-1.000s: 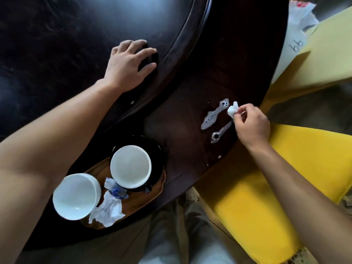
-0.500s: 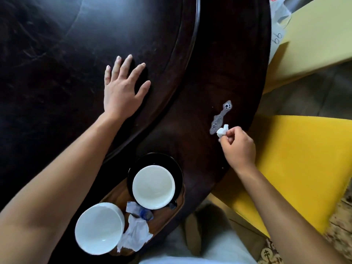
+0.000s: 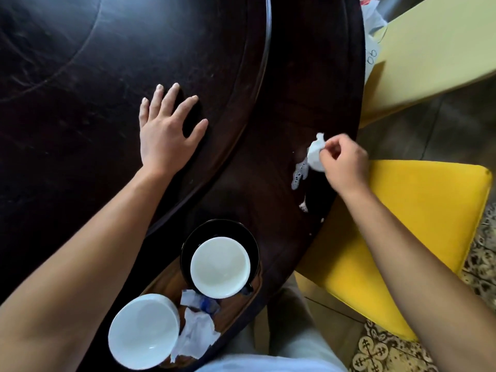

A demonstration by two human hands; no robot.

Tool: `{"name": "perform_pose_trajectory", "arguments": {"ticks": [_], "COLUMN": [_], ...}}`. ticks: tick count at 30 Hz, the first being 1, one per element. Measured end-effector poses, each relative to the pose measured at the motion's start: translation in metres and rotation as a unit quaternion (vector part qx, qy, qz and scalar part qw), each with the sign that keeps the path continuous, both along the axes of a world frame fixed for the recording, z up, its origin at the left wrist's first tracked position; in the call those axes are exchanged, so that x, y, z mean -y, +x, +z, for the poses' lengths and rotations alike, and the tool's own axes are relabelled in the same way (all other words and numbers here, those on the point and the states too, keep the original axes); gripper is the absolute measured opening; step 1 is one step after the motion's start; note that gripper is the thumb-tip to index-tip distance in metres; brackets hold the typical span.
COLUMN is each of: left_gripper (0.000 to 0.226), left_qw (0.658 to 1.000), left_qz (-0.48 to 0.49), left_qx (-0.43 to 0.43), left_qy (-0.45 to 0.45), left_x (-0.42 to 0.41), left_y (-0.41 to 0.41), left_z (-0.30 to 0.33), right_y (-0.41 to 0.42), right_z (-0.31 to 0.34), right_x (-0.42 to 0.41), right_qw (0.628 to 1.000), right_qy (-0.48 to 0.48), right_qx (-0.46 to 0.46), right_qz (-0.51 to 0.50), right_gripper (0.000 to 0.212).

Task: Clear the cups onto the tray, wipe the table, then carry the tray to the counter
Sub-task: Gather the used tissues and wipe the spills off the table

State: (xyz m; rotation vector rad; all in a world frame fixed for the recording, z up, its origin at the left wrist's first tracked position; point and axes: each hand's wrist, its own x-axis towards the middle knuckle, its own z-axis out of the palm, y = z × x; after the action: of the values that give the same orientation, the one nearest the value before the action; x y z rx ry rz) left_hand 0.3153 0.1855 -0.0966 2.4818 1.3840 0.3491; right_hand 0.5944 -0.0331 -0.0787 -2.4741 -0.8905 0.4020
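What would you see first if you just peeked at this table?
Probably the right hand pinching a wad of white tissue against a foamy white spill near the dark table's right edge. Next, two white cups on a wooden tray at the near edge, and the left hand pressed flat on the tabletop.

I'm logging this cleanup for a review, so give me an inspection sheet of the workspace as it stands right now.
Surface: dark round table, foamy spill near its right edge.
Job's things: two white cups, one on a black saucer, on the wooden tray; white tissue at the spill.
Clutter: crumpled tissues on the tray.
Hands: left hand flat on the table; right hand pinches the tissue.
Cables: nothing seen.
Surroundings: yellow chairs, patterned floor, paper marked 99.
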Motion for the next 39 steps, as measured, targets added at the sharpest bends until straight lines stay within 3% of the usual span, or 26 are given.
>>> {"name": "perform_pose_trajectory", "arguments": {"ticks": [6, 11, 19, 21, 26, 30, 32, 39], "left_gripper": [0.057, 0.056, 0.059, 0.059, 0.066, 0.065, 0.064, 0.066], "left_qw": [1.000, 1.000, 0.997, 0.998, 0.998, 0.998, 0.998, 0.998], "left_qz": [-0.013, -0.005, -0.045, -0.046, 0.021, 0.021, 0.024, 0.029], "left_qx": [-0.010, -0.009, 0.014, 0.019, -0.062, -0.060, -0.059, -0.050], "left_qy": [-0.004, -0.003, -0.065, -0.037, -0.013, -0.006, 0.001, 0.006], "left_x": [-0.003, -0.001, -0.012, -0.015, -0.002, -0.003, -0.003, -0.005], "left_y": [0.001, 0.002, -0.007, -0.024, -0.050, -0.047, -0.046, -0.038], "left_z": [0.000, 0.001, 0.010, 0.013, 0.004, 0.004, 0.003, 0.001], "right_y": [0.015, -0.022, -0.076, -0.065, -0.003, 0.030, 0.024, -0.052], "right_z": [-0.018, -0.023, -0.017, -0.016, -0.012, -0.020, -0.025, -0.029], "right_x": [-0.034, -0.017, 0.041, 0.036, -0.013, -0.056, -0.063, -0.011], "right_qw": [0.995, 0.991, 0.983, 0.981, 0.998, 0.999, 0.997, 0.990], "right_qy": [-0.087, -0.104, -0.108, -0.108, 0.027, -0.037, -0.071, -0.057], "right_qx": [0.054, 0.079, 0.016, 0.001, 0.026, 0.038, 0.041, 0.027], "right_qz": [0.001, 0.034, 0.150, 0.162, 0.045, -0.004, 0.012, 0.128], "right_gripper": [0.018, 0.019, 0.018, 0.015, 0.016, 0.025, 0.024, 0.015]}}
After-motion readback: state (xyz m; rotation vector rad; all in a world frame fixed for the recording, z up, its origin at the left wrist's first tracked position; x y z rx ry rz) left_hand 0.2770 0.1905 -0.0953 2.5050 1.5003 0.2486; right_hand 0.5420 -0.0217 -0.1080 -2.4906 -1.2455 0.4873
